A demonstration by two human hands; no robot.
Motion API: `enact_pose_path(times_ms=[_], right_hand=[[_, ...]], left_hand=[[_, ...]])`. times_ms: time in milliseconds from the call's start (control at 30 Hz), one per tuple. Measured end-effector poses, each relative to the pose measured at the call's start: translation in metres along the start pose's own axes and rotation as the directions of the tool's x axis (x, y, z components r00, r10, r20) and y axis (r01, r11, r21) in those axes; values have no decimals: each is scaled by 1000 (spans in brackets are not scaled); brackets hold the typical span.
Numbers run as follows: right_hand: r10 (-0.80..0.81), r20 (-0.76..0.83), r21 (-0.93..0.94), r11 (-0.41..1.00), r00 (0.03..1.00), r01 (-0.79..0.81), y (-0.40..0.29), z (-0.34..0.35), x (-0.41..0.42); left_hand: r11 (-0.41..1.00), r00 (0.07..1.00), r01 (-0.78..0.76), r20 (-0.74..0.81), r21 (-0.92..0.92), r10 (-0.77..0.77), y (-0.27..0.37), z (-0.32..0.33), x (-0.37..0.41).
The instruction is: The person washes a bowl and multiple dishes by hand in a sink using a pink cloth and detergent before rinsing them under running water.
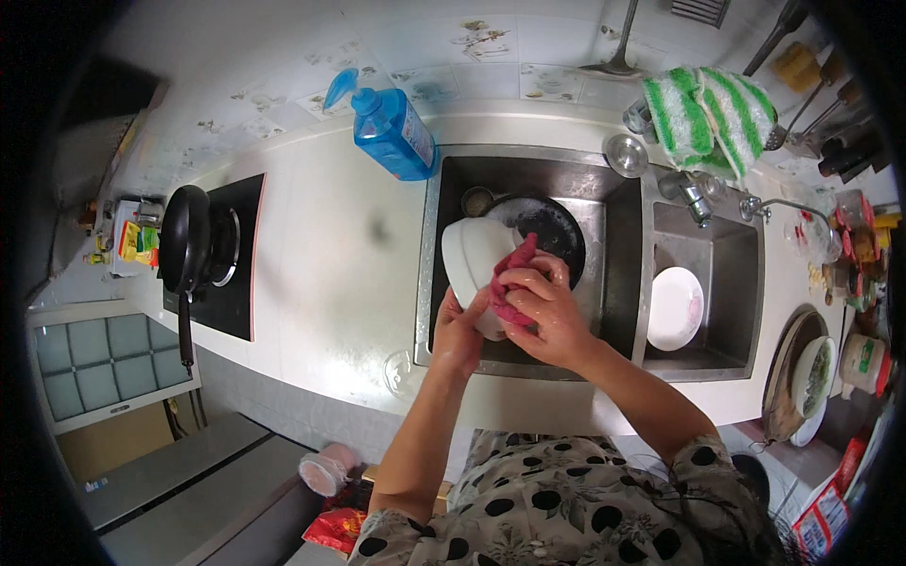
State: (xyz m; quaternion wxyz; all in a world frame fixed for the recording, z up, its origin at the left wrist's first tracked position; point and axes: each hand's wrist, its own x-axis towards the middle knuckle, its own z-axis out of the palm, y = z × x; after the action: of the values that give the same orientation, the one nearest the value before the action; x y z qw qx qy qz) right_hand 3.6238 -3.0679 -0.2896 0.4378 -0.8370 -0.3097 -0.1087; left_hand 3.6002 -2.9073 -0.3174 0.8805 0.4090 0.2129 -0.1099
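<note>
My left hand [456, 332] grips the lower side of a white bowl [471, 258], held tilted over the larger basin of a steel double sink [619, 311]. With wet, soapy fingers, my right hand [548, 304] presses a crumpled red cloth [511, 283] against that bowl's right side. Beneath the hands, a dark round pan [563, 226] with suds lies in the basin, partly hidden by the bowl. Beside the pan, at the basin's upper left corner, is a small round container [477, 201]. A white dish [674, 308] rests in the smaller basin to the right.
A blue pump bottle [400, 134] stands behind the sink's left corner. The faucet [690, 198] rises between the basins, near a green-and-white striped cloth [708, 120]. At left, a black frying pan [187, 237] sits on the cooktop [244, 283]. Jars and a bowl of greens [815, 378] crowd the right side.
</note>
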Motion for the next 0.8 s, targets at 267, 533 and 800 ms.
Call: enact_pose_path(times_ms=[267,533,800], right_hand=[[-14,90,-84,996,996,22,12,19,41],[570,243,307,722,785,-619,152,60,48],[425,252,-425,856,870,-295,194,100,-49]], left_hand=[[976,982,-18,187,216,-24,-14,-16,-1],[960,986,40,142,277,-82,1,-4,-21],[989,997,21,77,-144,-10,16,-38,-25]])
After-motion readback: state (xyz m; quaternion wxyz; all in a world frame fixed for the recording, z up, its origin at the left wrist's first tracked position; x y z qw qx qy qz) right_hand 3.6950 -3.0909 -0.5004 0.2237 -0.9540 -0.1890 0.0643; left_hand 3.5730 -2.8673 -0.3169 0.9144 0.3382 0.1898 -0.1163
